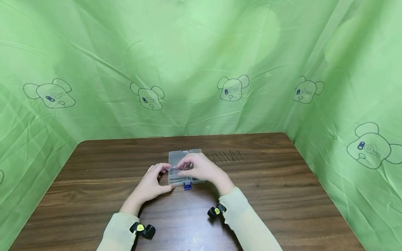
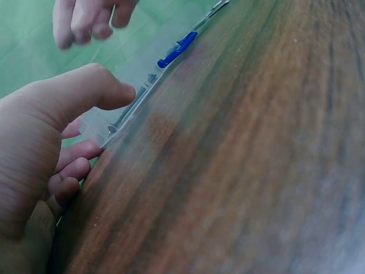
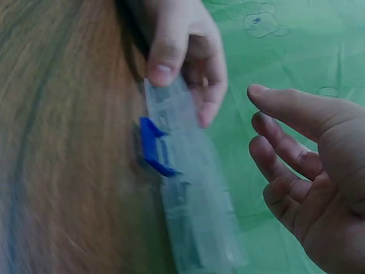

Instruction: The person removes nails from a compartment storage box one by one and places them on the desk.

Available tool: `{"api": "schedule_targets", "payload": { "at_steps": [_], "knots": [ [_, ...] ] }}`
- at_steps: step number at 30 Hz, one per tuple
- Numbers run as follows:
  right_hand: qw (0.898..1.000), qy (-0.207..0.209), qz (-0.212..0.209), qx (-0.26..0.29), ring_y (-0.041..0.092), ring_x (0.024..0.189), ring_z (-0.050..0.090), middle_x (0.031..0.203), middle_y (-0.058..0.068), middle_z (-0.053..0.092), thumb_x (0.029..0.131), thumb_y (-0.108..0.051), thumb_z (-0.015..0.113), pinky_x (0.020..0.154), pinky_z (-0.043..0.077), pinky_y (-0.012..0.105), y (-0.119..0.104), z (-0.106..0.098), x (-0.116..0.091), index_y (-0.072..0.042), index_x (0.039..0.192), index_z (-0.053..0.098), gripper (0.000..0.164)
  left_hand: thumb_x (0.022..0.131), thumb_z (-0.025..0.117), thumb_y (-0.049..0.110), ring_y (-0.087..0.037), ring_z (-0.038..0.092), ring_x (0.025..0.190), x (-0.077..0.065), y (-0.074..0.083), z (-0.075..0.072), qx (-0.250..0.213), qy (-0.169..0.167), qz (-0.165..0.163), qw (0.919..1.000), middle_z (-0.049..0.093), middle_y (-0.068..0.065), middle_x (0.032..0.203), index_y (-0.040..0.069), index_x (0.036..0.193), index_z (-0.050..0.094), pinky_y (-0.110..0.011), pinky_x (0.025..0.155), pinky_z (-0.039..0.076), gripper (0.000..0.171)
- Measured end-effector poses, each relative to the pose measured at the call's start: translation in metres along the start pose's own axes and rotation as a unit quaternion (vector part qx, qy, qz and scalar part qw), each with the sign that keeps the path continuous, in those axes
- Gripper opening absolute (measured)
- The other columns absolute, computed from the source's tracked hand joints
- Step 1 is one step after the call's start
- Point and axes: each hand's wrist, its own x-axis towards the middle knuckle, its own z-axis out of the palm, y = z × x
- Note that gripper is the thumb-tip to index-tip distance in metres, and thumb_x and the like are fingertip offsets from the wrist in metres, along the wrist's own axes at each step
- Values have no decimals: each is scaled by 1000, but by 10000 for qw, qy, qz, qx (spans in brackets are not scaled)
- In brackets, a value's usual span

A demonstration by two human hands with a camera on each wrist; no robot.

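Case of clear plastic (image 1: 175, 158) is seen, in the head view, lying on the wooden table (image 1: 94, 167), its blue latch (image 1: 187, 185) turned to the person's side; a row of thin metal pins (image 1: 226, 156) is laid out to the right of the case, and long metal pieces (image 1: 178, 180) are contained along its near edge. The case is judged light, stiff and rather slick, liable to crack if squeezed hard, so best taken by its short ends; the pins would probably roll easily and be best pinched at mid-length. The left end of the case is held by the left hand (image 1: 150, 184); the right hand (image 1: 204, 169) is poised above the case.

In the left wrist view, the near corner of the case is clasped between thumb and bent fingers, the gap being filled by the plastic.

In the right wrist view, partly blurred, the right hand's fingers are loosely bent, with the thumb tip slightly apart from them; nothing can be made out between, and no contact with the case is shown.
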Motion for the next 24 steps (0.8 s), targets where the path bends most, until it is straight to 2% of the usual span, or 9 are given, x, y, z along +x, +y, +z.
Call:
{"api": "schedule_targets", "payload": {
  "at_steps": [2, 6, 12, 17, 24],
  "knots": [
    [9999, -61, 12, -144, 14, 94, 72, 107, -2, 79, 94, -19, 89, 86, 60, 31, 2, 7, 4, -13, 108, 84, 17, 79, 99, 28, -22, 57, 117, 0, 0, 0, 1, 20, 28, 10000, 68, 1, 123, 17, 140, 65, -43, 95, 54, 70],
    [9989, -201, 90, -424, 11, 95, 68, 104, -5, 76, 93, -19, 90, 88, 56, 26, 7, 18, 7, -16, 103, 85, 11, 79, 99, 28, -23, 57, 119, 0, -1, 0, 4, 46, 74, 10000, 68, 0, 126, 15, 140, 66, -43, 96, 54, 70],
    [9956, -259, 39, -900, 9, 96, 64, 104, -5, 75, 93, -18, 90, 88, 52, 24, 3, 27, 7, -18, 99, 88, 6, 79, 99, 27, -23, 58, 119, 0, 0, -2, -93, -15, -1, 10000, 68, 1, 125, 15, 140, 66, -43, 96, 53, 70],
    [9920, -221, 184, -1226, 7, 98, 66, 106, -7, 75, 92, -22, 91, 89, 53, 24, 0, 35, 11, -22, 96, 89, 5, 79, 98, 25, -23, 58, 117, -1, -1, -2, -80, 61, 65, 9999, 68, 0, 124, 14, 139, 66, -40, 94, 53, 69],
    [9861, -126, 473, -1586, 7, 99, 71, 100, -12, 79, 89, -26, 94, 89, 55, 25, 0, 40, 14, -26, 90, 89, 5, 78, 99, 25, -22, 58, 117, 0, -2, 1, -45, 7, 36, 10000, 68, 1, 124, 14, 139, 65, -41, 95, 53, 70]
  ]
}}
